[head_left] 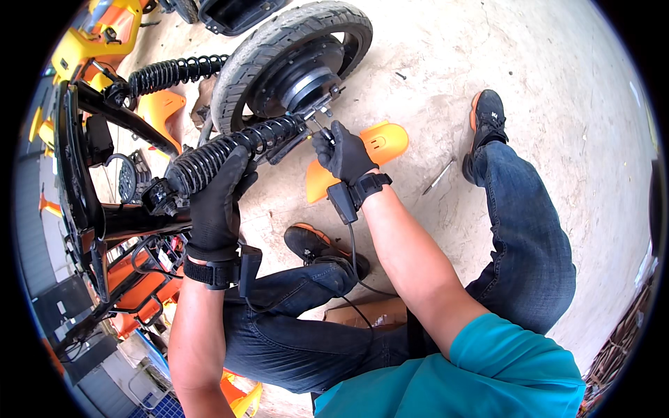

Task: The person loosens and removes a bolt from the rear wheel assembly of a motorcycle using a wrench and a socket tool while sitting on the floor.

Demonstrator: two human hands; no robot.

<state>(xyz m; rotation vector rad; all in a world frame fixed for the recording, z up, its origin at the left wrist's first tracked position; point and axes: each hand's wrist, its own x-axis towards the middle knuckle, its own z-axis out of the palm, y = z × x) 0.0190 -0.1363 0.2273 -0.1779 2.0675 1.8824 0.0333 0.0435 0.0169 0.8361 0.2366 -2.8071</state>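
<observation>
My left hand (217, 202), in a black glove, is wrapped around the black coil shock absorber (230, 150) of a scooter lying on its side. My right hand (343, 155), also gloved, pinches a small metal part at the shock's lower end, right by the rear wheel hub (306, 83). The rear wheel (279, 49) with its black tyre stands just above both hands. A second black coil shock (174, 71) runs along the far side of the wheel.
An orange plastic panel (380, 150) lies on the concrete under my right hand. A metal tool (439, 176) rests on the floor by my right shoe. The black scooter frame (83, 181) and orange body parts fill the left side. My legs in jeans are bent below.
</observation>
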